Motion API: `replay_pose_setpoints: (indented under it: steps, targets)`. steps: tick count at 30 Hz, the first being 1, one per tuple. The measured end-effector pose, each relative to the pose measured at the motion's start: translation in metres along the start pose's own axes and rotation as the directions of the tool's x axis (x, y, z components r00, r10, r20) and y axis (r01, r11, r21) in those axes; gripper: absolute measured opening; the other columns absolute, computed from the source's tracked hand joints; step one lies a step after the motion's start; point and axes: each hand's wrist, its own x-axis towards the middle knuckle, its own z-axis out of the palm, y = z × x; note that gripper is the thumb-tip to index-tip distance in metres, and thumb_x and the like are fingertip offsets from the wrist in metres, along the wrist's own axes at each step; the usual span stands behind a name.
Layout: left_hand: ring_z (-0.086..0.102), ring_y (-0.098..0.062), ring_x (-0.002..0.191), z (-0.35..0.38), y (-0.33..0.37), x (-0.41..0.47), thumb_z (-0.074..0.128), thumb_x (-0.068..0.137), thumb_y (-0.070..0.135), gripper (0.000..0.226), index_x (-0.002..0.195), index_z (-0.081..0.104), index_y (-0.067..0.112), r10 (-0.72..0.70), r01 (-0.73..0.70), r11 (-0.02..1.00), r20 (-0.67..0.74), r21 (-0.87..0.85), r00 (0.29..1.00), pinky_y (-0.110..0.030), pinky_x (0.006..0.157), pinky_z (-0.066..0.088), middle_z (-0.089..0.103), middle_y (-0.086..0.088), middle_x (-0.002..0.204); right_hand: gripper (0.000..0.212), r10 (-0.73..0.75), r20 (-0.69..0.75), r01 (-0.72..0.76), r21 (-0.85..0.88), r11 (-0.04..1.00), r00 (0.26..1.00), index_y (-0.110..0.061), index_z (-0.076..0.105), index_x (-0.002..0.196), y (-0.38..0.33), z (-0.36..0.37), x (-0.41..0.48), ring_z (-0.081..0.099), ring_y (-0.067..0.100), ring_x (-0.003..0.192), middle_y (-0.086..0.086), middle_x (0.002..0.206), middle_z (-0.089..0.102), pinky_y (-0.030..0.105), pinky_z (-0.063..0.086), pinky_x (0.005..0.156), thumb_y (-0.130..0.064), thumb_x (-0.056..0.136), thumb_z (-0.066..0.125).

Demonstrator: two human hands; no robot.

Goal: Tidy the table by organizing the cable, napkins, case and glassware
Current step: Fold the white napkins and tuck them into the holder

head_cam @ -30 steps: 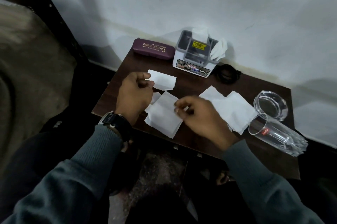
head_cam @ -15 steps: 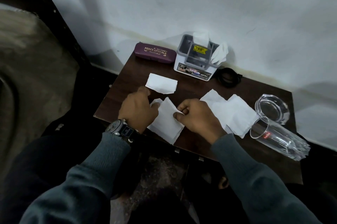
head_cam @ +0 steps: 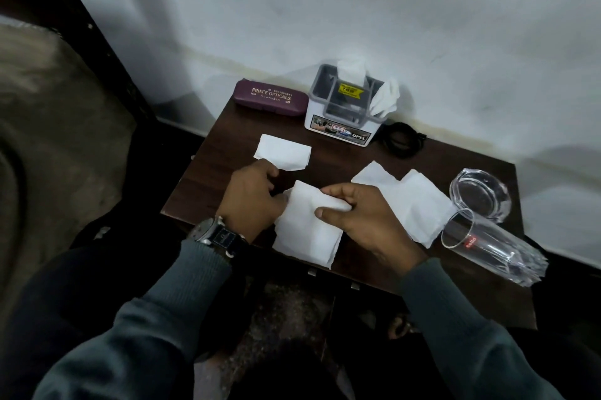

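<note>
I have both hands on one white napkin [head_cam: 305, 230] at the front edge of the worktop [head_cam: 208, 178]. My left hand [head_cam: 252, 201] pins its left border while my right hand [head_cam: 364, 220] pinches the top edge between thumb and fingers, I think so I can fold it flat without it sliding. A napkin already folded [head_cam: 282, 152] lies just beyond my left hand, and two loose napkins [head_cam: 409, 201] wait to the right, partly under my right hand. The purple case [head_cam: 270, 101] and the napkin holder [head_cam: 344, 113] sit at the back against the wall, with the black cable [head_cam: 403, 139] coiled just beside the holder. The tumbler [head_cam: 487, 246] lies on its side, near the glass ashtray [head_cam: 479, 194]. My fingertips under the napkin are hidden, and the cable's ends are too dark to make out.
</note>
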Motion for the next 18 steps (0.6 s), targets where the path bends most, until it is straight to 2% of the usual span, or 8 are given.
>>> replay_pose_setpoints:
  steps: [3, 5, 10, 12, 14, 18]
  targets:
    - [0.068, -0.030, 0.093, 0.003, 0.003, -0.001, 0.078, 0.078, 0.008, 0.043, 0.119, 0.068, 0.007, 0.073, -0.073, 0.996, 0.013, 0.043, 0.997, -0.038, 0.083, 0.054, 0.071, -0.012, 0.102, 0.020, -0.034, -0.041, 0.032, -0.048, 0.998, 0.999, -0.030, 0.077, 0.094, 0.003, -0.007, -0.008, 0.072, 0.002, 0.090, -0.012, 0.096, 0.077, 0.018, 0.055, 0.080, -0.017, 0.080, 0.085]
    - [0.067, -0.028, 0.096, 0.005, 0.007, -0.002, 0.078, 0.078, 0.009, 0.045, 0.121, 0.067, 0.011, 0.110, -0.112, 0.993, 0.035, 0.037, 0.993, -0.039, 0.085, 0.055, 0.069, -0.010, 0.110, 0.017, -0.069, -0.058, 0.065, -0.076, 0.995, 0.996, -0.032, 0.076, 0.087, 0.006, -0.012, -0.013, 0.070, -0.001, 0.086, -0.015, 0.091, 0.077, 0.013, 0.052, 0.074, -0.018, 0.081, 0.085]
    - [0.065, -0.020, 0.116, 0.011, 0.012, 0.000, 0.075, 0.082, 0.005, 0.051, 0.130, 0.065, 0.018, 0.195, -0.197, 0.980, 0.176, -0.003, 0.965, -0.037, 0.098, 0.053, 0.071, 0.000, 0.123, 0.016, -0.173, -0.030, 0.169, -0.102, 0.980, 0.985, -0.032, 0.077, 0.085, 0.010, -0.015, -0.024, 0.071, 0.002, 0.089, -0.018, 0.090, 0.076, 0.015, 0.052, 0.075, -0.017, 0.086, 0.080]
    - [0.064, -0.017, 0.118, 0.010, 0.013, 0.002, 0.073, 0.083, 0.004, 0.055, 0.135, 0.061, 0.018, 0.190, -0.166, 0.980, 0.273, -0.110, 0.943, -0.035, 0.100, 0.052, 0.071, 0.000, 0.124, 0.018, -0.223, -0.028, 0.220, -0.081, 0.972, 0.974, -0.033, 0.077, 0.085, 0.009, -0.017, -0.025, 0.071, 0.004, 0.089, -0.017, 0.090, 0.077, 0.016, 0.053, 0.075, -0.015, 0.086, 0.079]
    - [0.069, -0.015, 0.112, 0.007, 0.016, 0.004, 0.073, 0.081, 0.005, 0.055, 0.133, 0.061, 0.016, 0.176, -0.072, 0.954, 0.347, -0.293, 0.921, -0.033, 0.097, 0.055, 0.074, -0.001, 0.116, 0.022, -0.264, -0.038, 0.261, -0.063, 0.963, 0.964, -0.035, 0.077, 0.084, 0.006, -0.022, -0.024, 0.072, 0.005, 0.088, -0.015, 0.090, 0.077, 0.017, 0.054, 0.075, -0.013, 0.086, 0.079]
    - [0.075, -0.010, 0.097, 0.007, 0.023, 0.010, 0.076, 0.087, 0.003, 0.038, 0.121, 0.068, 0.019, 0.141, -0.015, 0.895, 0.253, -0.445, 0.957, -0.025, 0.086, 0.057, 0.080, 0.004, 0.099, 0.025, -0.272, -0.140, 0.272, -0.020, 0.962, 0.952, -0.036, 0.077, 0.085, 0.003, -0.035, -0.023, 0.072, 0.004, 0.089, -0.015, 0.091, 0.078, 0.017, 0.055, 0.078, -0.012, 0.086, 0.081]
